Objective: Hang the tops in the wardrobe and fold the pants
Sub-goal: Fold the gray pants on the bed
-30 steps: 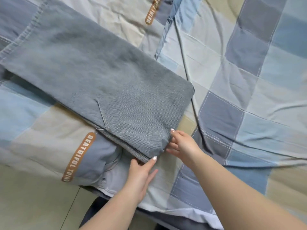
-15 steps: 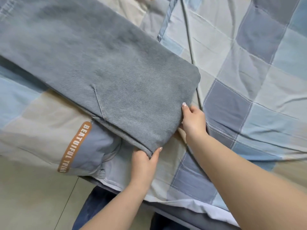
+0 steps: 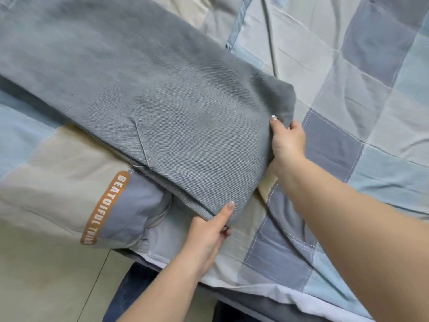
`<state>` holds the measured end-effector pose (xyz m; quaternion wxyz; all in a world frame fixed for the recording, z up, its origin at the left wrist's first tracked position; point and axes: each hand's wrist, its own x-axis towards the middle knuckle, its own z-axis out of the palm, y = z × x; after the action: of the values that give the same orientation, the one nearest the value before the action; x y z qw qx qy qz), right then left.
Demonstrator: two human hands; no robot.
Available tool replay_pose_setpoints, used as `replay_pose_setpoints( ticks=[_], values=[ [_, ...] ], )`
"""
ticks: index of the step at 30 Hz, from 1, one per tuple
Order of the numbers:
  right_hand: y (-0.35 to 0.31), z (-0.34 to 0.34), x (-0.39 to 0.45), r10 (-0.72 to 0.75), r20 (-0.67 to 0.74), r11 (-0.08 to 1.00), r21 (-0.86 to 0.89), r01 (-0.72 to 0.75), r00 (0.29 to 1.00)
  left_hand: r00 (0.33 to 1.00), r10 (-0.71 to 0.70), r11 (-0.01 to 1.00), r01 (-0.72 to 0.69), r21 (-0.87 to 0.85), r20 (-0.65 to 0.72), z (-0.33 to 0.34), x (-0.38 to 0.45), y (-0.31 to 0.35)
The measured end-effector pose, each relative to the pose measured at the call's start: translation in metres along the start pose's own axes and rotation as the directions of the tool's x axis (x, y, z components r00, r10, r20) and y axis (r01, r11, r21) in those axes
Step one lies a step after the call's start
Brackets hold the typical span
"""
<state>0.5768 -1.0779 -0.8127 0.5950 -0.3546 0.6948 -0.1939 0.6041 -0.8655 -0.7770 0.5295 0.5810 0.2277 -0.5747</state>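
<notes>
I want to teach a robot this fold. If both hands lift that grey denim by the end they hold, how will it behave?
The grey jeans will probably drape and sag: the corner at the right hand already curls over. They look thick and doubled, so likely heavy for cloth. The left hand pinches the edge; the weave seems unlikely to slip.

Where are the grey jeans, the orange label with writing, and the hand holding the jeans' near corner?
grey jeans (image 3: pixel 167 108), head view, middle of the folded denim.
orange label (image 3: pixel 104 210), head view, middle of the lettered strip on the bedding.
left hand (image 3: pixel 209 231), head view, back of the hand.
</notes>
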Motion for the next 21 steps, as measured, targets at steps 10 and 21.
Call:
replay_pose_setpoints(
  ticks=[10, 21],
  values=[
    [-0.015, -0.007, 0.006, 0.236, 0.101, 0.970, 0.028, -0.240, 0.967, 0.995, 0.028, 0.993, -0.039, -0.115, -0.100, -0.017, -0.004, 0.006],
    [-0.053, -0.051, -0.035, 0.122, 0.132, 0.992, 0.018, -0.126, 0.984, 0.987, 0.016, 0.997, -0.028, -0.074, -0.161, 0.003, -0.067, -0.002]
  ],
)
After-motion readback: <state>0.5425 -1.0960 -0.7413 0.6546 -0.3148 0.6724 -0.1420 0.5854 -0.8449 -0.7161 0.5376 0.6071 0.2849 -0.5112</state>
